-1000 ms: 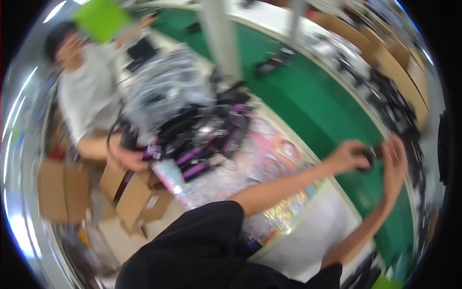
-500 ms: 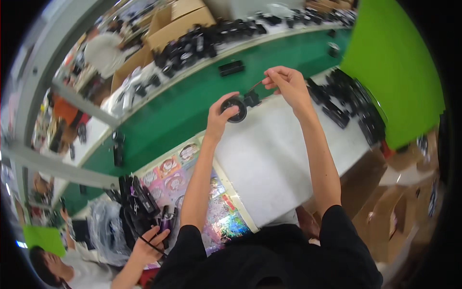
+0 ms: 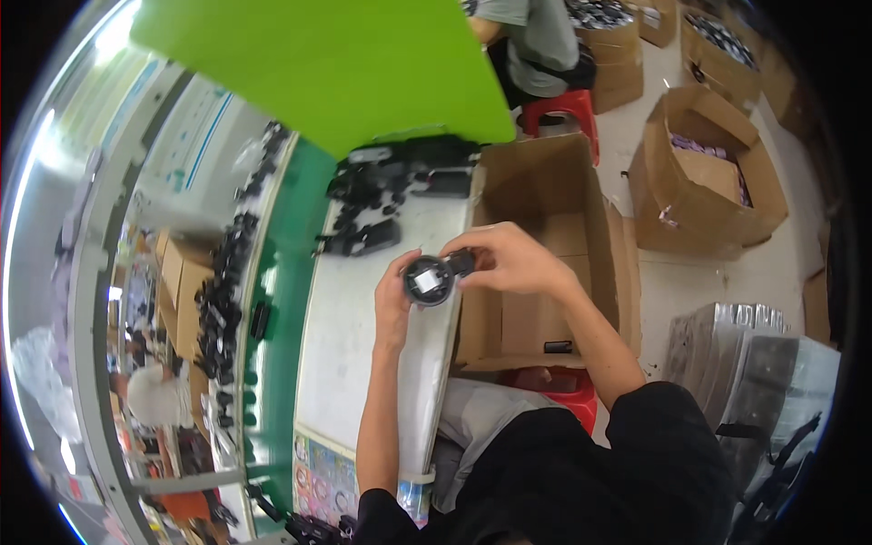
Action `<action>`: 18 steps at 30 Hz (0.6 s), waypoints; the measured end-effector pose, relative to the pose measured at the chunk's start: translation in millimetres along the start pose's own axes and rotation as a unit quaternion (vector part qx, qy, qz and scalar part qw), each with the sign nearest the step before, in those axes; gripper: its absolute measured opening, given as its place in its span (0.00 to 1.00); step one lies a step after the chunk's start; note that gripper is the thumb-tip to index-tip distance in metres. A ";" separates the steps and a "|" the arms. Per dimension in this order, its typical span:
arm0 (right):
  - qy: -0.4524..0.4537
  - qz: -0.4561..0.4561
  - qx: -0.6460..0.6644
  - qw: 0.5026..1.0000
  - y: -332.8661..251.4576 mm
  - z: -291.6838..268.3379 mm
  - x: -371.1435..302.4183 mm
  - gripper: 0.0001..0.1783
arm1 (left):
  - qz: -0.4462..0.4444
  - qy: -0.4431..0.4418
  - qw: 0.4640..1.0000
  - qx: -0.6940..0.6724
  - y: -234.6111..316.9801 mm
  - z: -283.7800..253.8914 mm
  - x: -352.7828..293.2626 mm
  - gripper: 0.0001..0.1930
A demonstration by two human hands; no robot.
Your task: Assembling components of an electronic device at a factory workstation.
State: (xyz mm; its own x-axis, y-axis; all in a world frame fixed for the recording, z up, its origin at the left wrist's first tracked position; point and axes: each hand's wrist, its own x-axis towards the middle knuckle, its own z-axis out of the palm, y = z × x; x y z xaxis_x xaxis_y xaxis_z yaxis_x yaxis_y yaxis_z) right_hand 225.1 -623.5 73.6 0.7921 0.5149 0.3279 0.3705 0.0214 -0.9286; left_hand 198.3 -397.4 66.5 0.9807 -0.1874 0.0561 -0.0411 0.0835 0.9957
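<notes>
A round black cup-shaped housing (image 3: 440, 270) with a pale square inside sits in my left hand (image 3: 392, 295), fingers closed round its left side. My right hand (image 3: 510, 258) pinches a small black block (image 3: 461, 262) at the housing's upper right edge. The two parts touch or are joined; I cannot tell which. Both hands are above the right edge of the white bench (image 3: 350, 363). Farther along the bench lies a pile of black plastic parts (image 3: 391, 177), with a long black casing (image 3: 368, 239) at its near side.
A large open cardboard box (image 3: 545, 309) stands right of the bench, with one small black piece (image 3: 558, 347) in it. A green panel (image 3: 327, 73) rises at the bench's far end. Left runs a green belt (image 3: 280, 300). Another person (image 3: 549, 54) sits beyond; more cartons (image 3: 708, 173) stand right.
My view has swung right, from the belt to the cardboard box. My right hand, earlier apart from the housing with a thin reddish strand, now grips the small block against it.
</notes>
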 end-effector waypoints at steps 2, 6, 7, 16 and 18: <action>0.082 0.007 0.124 0.989 31.9 -32.7 -19.6 0.21 | 0.028 0.005 0.996 0.082 -27.5 4.3 27.5 0.24; 0.379 -0.047 0.402 0.832 93.6 -97.8 -27.6 0.19 | 0.161 -0.012 0.829 0.535 -52.0 34.0 58.7 0.17; 0.495 -0.018 0.356 0.792 108.1 -113.6 -19.0 0.18 | 0.144 -0.007 0.828 0.542 -54.1 37.6 61.5 0.17; 0.526 0.060 -0.068 0.845 158.0 -194.9 177.1 0.22 | 0.132 -0.002 0.798 0.588 -50.0 41.6 63.6 0.16; 0.432 0.067 -0.156 0.886 164.5 -204.7 221.1 0.22 | 0.131 0.009 0.796 0.592 -52.6 45.2 65.1 0.15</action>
State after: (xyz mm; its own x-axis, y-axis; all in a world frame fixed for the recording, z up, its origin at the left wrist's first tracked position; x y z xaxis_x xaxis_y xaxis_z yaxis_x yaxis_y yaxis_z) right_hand 560.5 -681.5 29.0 0.8648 -0.3558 0.3544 0.2547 -0.2974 -0.9201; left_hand 255.6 -458.3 21.1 0.9112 -0.3005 0.2817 -0.3851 -0.8643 0.3237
